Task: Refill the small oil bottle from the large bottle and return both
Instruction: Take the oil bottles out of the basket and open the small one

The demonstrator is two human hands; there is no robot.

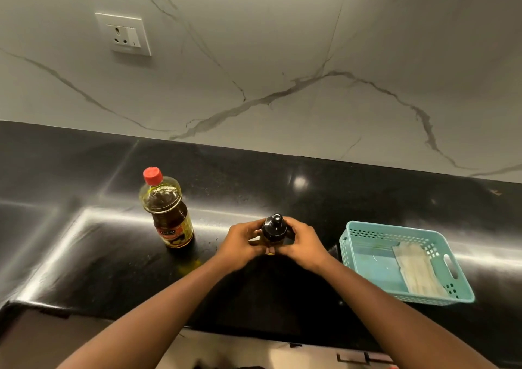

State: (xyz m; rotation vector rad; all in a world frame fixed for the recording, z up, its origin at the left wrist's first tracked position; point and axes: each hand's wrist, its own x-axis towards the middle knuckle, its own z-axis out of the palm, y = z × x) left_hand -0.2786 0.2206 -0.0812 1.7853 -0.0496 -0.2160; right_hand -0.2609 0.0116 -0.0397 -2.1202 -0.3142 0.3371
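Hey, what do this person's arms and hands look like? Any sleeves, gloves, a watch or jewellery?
Both arms are bare all the way down to the bottom edge of the picture, with no sleeves showing. The left hand and the right hand wear no gloves. No watch or bracelet shows on either wrist, and no ring on the parts of the fingers in view.

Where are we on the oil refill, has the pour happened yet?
Done: cannot tell if oil was poured; the large bottle stands upright on the counter, red cap on, partly full. In hand: left hand and right hand both grip the small black-topped bottle, upright, top in place, opening or closing it. Left: at least returning both bottles; the teal basket holds neither.
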